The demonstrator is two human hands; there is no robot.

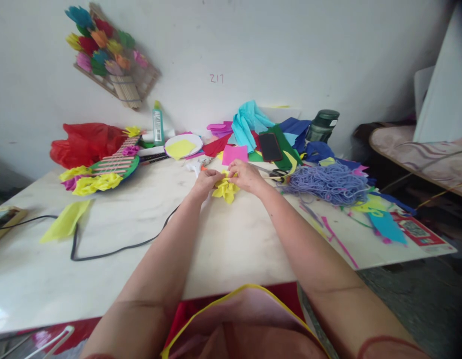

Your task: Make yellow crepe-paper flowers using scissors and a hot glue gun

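Both of my hands meet over the middle of a pale marble table [223, 244]. My left hand [205, 180] and my right hand [246, 176] pinch a crumpled piece of yellow crepe paper [226, 190] between their closed fingers. The paper hangs down and rests on the tabletop. Just behind my hands lie a pink paper square [234, 154] and a pair of scissors [277, 174].
A tangle of purple yarn [326, 184] lies at the right. A black phone [270, 146], coloured paper scraps and a dark green jar [322, 125] sit behind. Left: a black cable [114, 249], a yellow paper strip [66, 220], a red bag [83, 143], a glue bottle [158, 124].
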